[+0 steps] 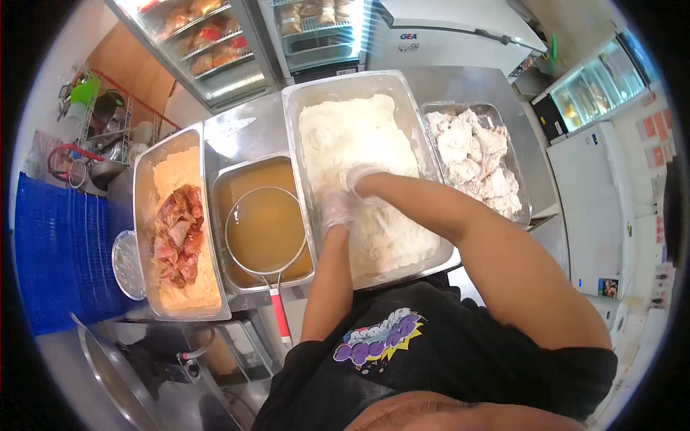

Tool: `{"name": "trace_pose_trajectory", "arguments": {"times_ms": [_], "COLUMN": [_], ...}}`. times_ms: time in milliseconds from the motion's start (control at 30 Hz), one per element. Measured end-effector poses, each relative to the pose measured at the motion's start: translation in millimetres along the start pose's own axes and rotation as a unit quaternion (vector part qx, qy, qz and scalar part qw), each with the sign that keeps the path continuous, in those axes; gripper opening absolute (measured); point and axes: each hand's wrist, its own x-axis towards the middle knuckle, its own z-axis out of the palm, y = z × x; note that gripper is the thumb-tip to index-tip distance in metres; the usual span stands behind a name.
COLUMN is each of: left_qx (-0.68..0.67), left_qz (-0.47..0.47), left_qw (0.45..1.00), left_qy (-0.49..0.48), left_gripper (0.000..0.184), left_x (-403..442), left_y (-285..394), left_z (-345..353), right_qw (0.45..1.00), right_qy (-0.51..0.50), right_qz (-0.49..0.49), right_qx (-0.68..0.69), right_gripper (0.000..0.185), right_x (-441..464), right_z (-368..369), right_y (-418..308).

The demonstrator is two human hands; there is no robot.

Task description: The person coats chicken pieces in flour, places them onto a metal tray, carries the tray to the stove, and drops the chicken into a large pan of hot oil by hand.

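My left hand (336, 209) and my right hand (362, 176), both in clear plastic gloves, are pushed into pale flour (352, 133) in a deep metal pan (292, 118). They sit close together near the pan's left side. Flour hides the fingers of both, so what they may hold does not show. Left of this pan, a round strainer (265, 273) with a red and white handle lies in a container of brownish liquid (262, 223). Flour-coated pieces of meat (474, 158) are heaped in a shallower tray (527, 192) to the right.
At the far left, raw marinated meat (180, 233) rests on orange-tinted flour in a metal pan (201, 151). Blue crates (65, 251) and a wire rack of utensils (108, 122) stand beyond it. Glass-door fridges (208, 43) and a white chest freezer (445, 43) line the back.
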Motion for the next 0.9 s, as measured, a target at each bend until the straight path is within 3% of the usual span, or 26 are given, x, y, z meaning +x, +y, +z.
{"name": "trace_pose_trajectory", "arguments": {"times_ms": [133,233,300,400,467,533,633,733,867,900], "left_qx": [-0.062,-0.191,-0.204,-0.173,-0.102,-0.135,-0.113,-0.073,-0.042,-0.087], "left_qz": [-0.035,-0.080,-0.101,-0.092,-0.038,-0.091,-0.082,-0.030,-0.001,-0.008], "left_qw": [0.997,0.978,0.973,0.979,0.992,0.985,0.989,0.997,0.998,0.995], "left_qy": [0.025,-0.003,-0.030,-0.053,-0.066,-0.055,-0.039,0.005,0.044,0.039], "left_gripper": [0.020,0.024,0.028,0.033,0.036,0.033,0.025,0.023,0.024,0.025], "left_x": [-14,-26,-28,-28,-32,-16,-22,-26,-16,-16], "left_y": [5,10,12,14,12,10,16,17,7,8], "left_z": [-22,-38,-42,-45,-52,-13,-34,-46,-10,-13], "right_qw": [0.997,0.994,0.990,0.989,0.987,0.982,0.988,0.991,0.986,0.986], "right_qy": [0.053,0.067,0.053,0.135,0.157,0.182,0.144,-0.024,-0.066,-0.066], "right_qz": [-0.021,-0.039,-0.058,0.034,0.014,-0.008,-0.019,-0.049,-0.046,-0.050], "right_qx": [-0.054,-0.072,-0.115,0.047,0.041,0.049,-0.056,-0.125,-0.148,-0.142], "right_gripper": [0.024,0.022,0.020,0.016,0.013,0.014,0.020,0.028,0.032,0.032], "right_x": [1,-2,9,19,26,18,29,-1,11,14], "right_z": [16,20,29,52,73,70,67,-5,-20,-23], "right_y": [-15,-20,-17,-15,-7,-7,-4,-9,25,30]}}
